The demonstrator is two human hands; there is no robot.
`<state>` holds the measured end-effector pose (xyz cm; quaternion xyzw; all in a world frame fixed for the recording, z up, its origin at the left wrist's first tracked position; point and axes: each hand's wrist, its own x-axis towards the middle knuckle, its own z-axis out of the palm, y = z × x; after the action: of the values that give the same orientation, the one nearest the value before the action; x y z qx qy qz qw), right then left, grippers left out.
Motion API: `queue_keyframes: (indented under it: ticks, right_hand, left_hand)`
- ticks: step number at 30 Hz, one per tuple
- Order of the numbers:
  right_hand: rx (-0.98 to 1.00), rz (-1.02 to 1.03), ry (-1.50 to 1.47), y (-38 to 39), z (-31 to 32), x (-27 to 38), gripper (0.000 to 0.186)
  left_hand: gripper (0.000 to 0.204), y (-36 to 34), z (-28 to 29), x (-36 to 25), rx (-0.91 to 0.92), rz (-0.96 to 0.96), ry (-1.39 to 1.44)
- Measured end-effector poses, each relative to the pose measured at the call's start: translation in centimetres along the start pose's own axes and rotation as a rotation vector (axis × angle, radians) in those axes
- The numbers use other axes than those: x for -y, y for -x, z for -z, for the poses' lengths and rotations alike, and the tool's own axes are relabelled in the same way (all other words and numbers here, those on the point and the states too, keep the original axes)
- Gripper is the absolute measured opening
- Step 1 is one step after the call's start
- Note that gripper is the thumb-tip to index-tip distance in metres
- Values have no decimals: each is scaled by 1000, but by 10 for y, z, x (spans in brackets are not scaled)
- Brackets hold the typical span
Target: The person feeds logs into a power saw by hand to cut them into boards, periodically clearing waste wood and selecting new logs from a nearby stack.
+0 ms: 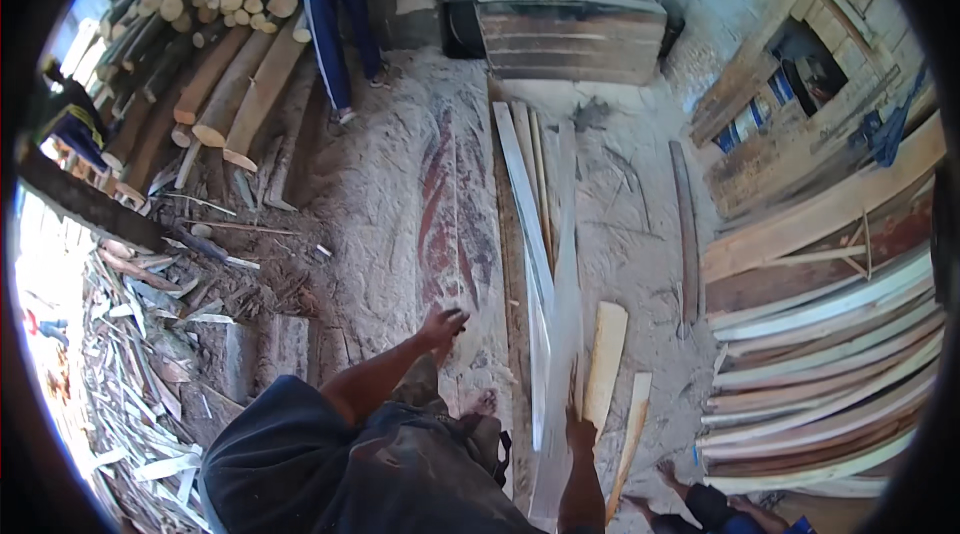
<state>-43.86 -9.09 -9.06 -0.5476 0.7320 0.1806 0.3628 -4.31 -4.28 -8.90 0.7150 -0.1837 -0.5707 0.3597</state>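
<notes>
My left hand (443, 327) hangs over the dusty floor in front of my body, its fingers loosely bent and apart, with nothing visible in them. Lower right, my right hand (580, 429) grips the right edge of a long pale board (563, 304), its fingers pointing away from me along the wood. Left of that board lies a narrower whitish plank (527, 194), with thin strips (541, 174) between the two. A shorter yellowish plank (605, 359) lies just right of my right hand, and a small tapered piece (631, 434) is farther right.
Stacked logs (230, 84) fill the far left, near a standing person in blue (335, 14). Wood scraps (140, 374) heap at the left. Sawn boards (820, 374) line the right side. Another person's legs (710, 509) show at lower right. A wooden panel (570, 39) stands at the back.
</notes>
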Motion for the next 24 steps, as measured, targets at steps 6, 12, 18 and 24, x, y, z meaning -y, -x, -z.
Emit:
queue_keyframes:
  ticks: [6, 12, 18, 24]
  right_hand:
    - [-396, -16, 166, -126, 51, -57, 54]
    - [-304, 342, -209, -271, 60, 52, 22]
    - [493, 202, -584, -166, 12, 350, 42]
    - [357, 584, -242, -175, 28, 519, 40]
  left_hand:
    - [65, 45, 140, 79, -382, 252, 30]
    - [59, 13, 192, 154, -469, 624, -32]
    - [57, -115, 222, -55, -367, 160, 210]
    - [57, -202, 285, -236, -286, -225, 285]
